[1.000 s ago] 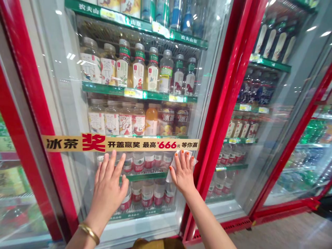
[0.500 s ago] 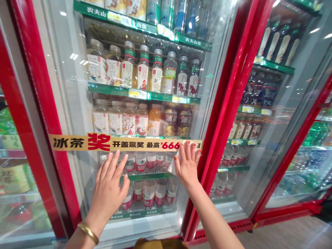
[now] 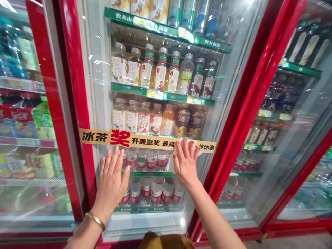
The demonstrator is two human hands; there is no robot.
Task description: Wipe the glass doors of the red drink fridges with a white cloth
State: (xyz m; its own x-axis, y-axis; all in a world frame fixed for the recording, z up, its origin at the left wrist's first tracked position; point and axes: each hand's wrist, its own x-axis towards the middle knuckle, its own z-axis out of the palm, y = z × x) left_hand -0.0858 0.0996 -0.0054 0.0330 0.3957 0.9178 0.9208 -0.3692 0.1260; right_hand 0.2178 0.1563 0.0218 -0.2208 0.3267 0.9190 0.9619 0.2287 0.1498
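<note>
My left hand, with a gold bangle on its wrist, lies flat against the glass door just below the yellow sticker strip. Its fingers are straight and point up. My right hand is spread over a white cloth or tissue, pressing it to the glass across the right part of the strip. Most of the white piece is hidden under the palm. Behind the glass, rows of bottles stand on green-edged shelves.
Red door frames run up both sides of the glass. A second cooler with bottles is at the right. More drinks fill the cooler at the left. A piece of grey floor shows at the lower right.
The view has shifted left, so the cooler sits further right in the picture. My right hand has moved left along the strip with the white piece, uncovering the strip's right end.
</note>
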